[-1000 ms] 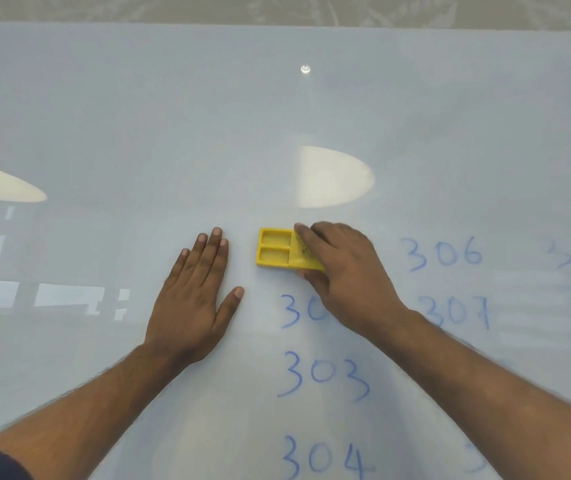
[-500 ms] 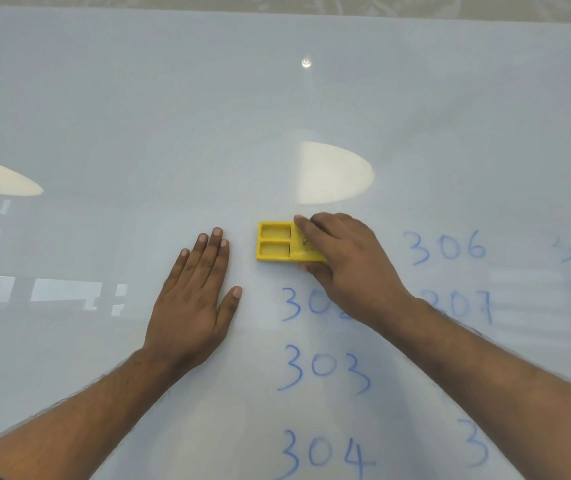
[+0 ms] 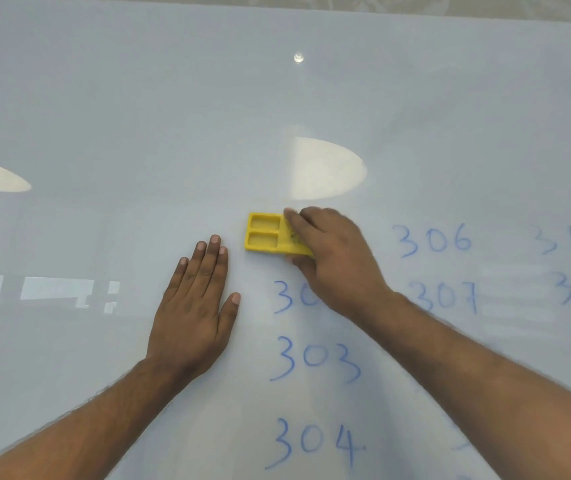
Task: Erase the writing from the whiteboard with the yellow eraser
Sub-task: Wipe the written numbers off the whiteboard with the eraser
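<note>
Yellow eraser (image 3: 266, 237) lies flat on whiteboard (image 3: 138, 116), right hand's (image 3: 332, 258) grip clamped on it.

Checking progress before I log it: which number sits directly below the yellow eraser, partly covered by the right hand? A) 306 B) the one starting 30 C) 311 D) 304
B: under the yellow eraser, the right hand hides the last digit of the number starting 30; 303 and 304 lie lower.
</note>
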Motion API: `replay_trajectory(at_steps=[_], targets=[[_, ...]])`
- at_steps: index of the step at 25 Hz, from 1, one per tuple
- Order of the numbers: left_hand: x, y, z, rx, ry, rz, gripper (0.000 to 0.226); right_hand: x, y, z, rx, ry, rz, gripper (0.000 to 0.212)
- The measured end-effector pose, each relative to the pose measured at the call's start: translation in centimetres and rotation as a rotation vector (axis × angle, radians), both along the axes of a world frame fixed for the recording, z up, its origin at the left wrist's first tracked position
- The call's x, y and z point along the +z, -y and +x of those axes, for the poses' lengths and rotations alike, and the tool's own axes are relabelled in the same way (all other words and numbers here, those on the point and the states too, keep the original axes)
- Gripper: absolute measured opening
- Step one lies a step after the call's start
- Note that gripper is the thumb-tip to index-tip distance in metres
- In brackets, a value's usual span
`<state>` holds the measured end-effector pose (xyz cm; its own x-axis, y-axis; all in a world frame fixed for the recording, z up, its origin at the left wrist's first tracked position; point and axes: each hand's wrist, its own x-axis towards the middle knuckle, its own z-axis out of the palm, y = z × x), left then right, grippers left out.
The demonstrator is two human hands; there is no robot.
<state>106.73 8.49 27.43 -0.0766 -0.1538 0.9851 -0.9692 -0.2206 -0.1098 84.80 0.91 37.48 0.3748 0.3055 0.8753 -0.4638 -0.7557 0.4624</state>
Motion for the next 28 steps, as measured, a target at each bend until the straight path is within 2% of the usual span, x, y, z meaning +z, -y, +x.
replay_trajectory(at_steps=[3, 6, 12, 15, 20, 25, 28], targets=[[-0.1, -0.1, 0.2, 0.004, 0.020, 0.011, 0.066, -3.4, 0.4, -0.8, -0.023, -0.118, -0.041, 0.057], [-0.1, 0.0, 0.2, 0.012, 0.021, 0.009, 0.065, -4.0, 1.5, -3.8, -0.079, -0.162, -0.078, 0.055], [-0.9, 0.1, -0.2, -0.003, 0.074, 0.004, 0.060, -2.1, 1.3, -3.4, -0.054, 0.046, 0.052, 0.058], [-1.2, 0.0, -0.1, -0.011, 0.079, 0.015, 0.060, -4.7, 0.7, -2.1, -0.040, -0.048, 0.025, 0.058], [-1.7, -0.1, -0.1, 0.006, 0.064, 0.028, 0.061, -7.2, 1.5, -5.3, -0.123, -0.182, -0.070, 0.056], [-2.0, 0.1, -0.4, 0.011, 0.032, 0.028, 0.062, -4.7, 1.8, -4.9, -0.073, 0.015, 0.042, 0.056], [-2.2, 0.0, -0.3, 0.005, 0.037, 0.031, 0.063, -5.6, 0.7, -2.2, -0.018, 0.008, 0.059, 0.058]])
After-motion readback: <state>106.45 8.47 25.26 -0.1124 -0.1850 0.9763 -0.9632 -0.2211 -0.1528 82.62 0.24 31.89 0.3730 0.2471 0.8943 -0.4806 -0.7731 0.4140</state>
